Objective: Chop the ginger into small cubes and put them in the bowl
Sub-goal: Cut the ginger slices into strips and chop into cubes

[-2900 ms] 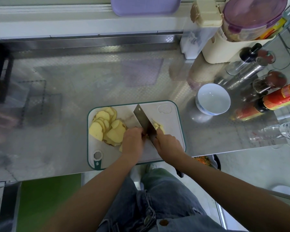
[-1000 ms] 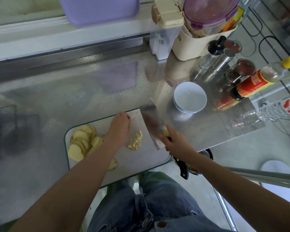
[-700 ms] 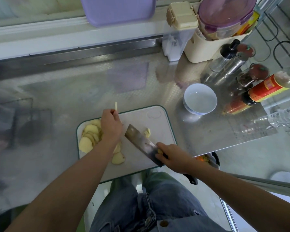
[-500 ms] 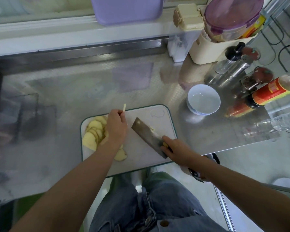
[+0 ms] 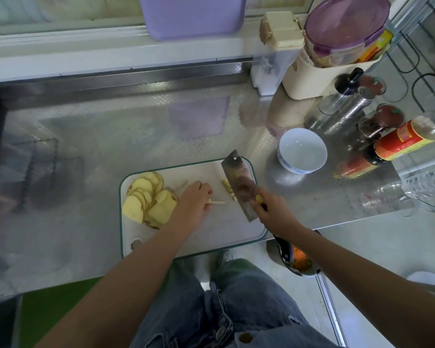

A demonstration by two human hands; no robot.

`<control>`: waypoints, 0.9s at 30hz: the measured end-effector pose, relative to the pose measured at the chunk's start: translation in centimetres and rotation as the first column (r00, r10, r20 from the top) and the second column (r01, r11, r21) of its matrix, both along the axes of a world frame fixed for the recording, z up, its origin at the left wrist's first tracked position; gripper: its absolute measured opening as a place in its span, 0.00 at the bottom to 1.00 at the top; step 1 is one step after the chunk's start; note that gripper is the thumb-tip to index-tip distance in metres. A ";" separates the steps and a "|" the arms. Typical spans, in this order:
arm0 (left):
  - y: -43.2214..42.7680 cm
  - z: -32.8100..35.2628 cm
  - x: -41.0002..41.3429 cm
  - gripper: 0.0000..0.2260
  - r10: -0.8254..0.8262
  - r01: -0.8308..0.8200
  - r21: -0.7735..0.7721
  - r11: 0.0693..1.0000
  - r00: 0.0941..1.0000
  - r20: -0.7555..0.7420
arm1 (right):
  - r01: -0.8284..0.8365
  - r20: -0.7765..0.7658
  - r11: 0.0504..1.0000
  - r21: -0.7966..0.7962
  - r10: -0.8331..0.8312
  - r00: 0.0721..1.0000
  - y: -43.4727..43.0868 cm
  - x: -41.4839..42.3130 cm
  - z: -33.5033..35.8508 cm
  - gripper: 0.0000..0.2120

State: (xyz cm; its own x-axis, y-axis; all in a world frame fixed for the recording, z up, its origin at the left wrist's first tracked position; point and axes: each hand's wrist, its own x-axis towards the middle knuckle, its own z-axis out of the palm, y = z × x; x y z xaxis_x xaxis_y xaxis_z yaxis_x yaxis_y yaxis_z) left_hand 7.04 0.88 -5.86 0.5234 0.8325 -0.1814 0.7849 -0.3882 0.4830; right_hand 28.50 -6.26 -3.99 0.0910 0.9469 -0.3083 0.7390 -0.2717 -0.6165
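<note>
The cutting board (image 5: pixel 211 234) sits at the counter's front edge. The right hand (image 5: pixel 274 209) is wrapped round the cleaver (image 5: pixel 239 182) handle, the blade's flat face showing over the board's right side, with a few cut ginger pieces (image 5: pixel 227 185) just left of it. The left hand (image 5: pixel 194 202), apart from the right, pinches one thin ginger stick (image 5: pixel 217 202) (fingers curled over it). Ginger slices (image 5: pixel 148 197) are heaped further left. Beyond the board's right corner stands the white bowl (image 5: pixel 301 150), with a red-labelled bottle (image 5: pixel 402 140) lying past it.

On the desk (image 5: pixel 111 136), the cutting board (image 5: pixel 211 232) carries ginger slices (image 5: pixel 148 199) at its left; the bowl (image 5: pixel 302 149) stands beyond its right corner.
</note>
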 end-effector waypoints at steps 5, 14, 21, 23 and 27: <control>-0.7 0.1 -0.6 0.13 0.098 -0.095 0.074 0.993 0.994 -0.040 | 0.001 -0.020 1.000 -0.017 -0.002 1.000 -0.5 -0.4 0.1 0.05; -0.6 0.5 -1.0 0.04 0.071 -0.067 0.133 0.989 0.997 -0.025 | -0.009 -0.013 1.000 -0.009 0.009 1.000 -0.5 -0.7 0.7 0.07; -0.3 0.2 -0.6 0.06 0.127 -0.118 0.148 0.982 0.990 -0.055 | -0.002 0.003 1.000 -0.025 0.002 1.000 -0.6 -0.2 0.9 0.07; 0.0 0.5 -0.5 0.05 0.113 -0.111 0.151 0.982 0.994 -0.004 | -0.002 -0.002 0.999 -0.033 0.002 1.000 -0.6 -0.1 1.0 0.07; 0.9 0.7 1.0 0.07 -0.028 0.031 0.112 0.993 0.999 -0.031 | 0.002 0.005 0.999 -0.045 -0.002 1.000 -0.6 -0.1 1.1 0.07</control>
